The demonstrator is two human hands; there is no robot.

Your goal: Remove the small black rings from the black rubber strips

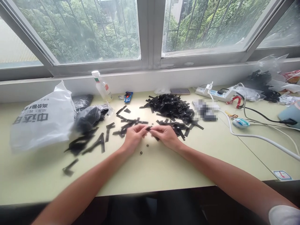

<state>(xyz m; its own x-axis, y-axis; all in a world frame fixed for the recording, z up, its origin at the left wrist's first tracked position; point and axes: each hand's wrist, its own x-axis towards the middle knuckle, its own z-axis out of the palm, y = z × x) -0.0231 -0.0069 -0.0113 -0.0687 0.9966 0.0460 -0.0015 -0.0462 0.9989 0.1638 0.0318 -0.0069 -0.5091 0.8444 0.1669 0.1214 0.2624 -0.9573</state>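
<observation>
My left hand [133,136] and my right hand [165,135] meet over the middle of the pale green table [150,175]. Together they pinch one short black strip [148,128] between their fingertips. Two small black rings [147,145] lie on the table just below the hands. A heap of black strips [172,109] with small holes sits behind the right hand. More loose strips [127,120] are scattered behind the left hand.
At the left stand a white plastic bag [43,120] with printed characters and a clear bag of black parts [90,117]. A small bottle [102,86], a phone [180,91], a power strip [217,92], cables [257,136] and scissors [231,115] lie toward the back and right.
</observation>
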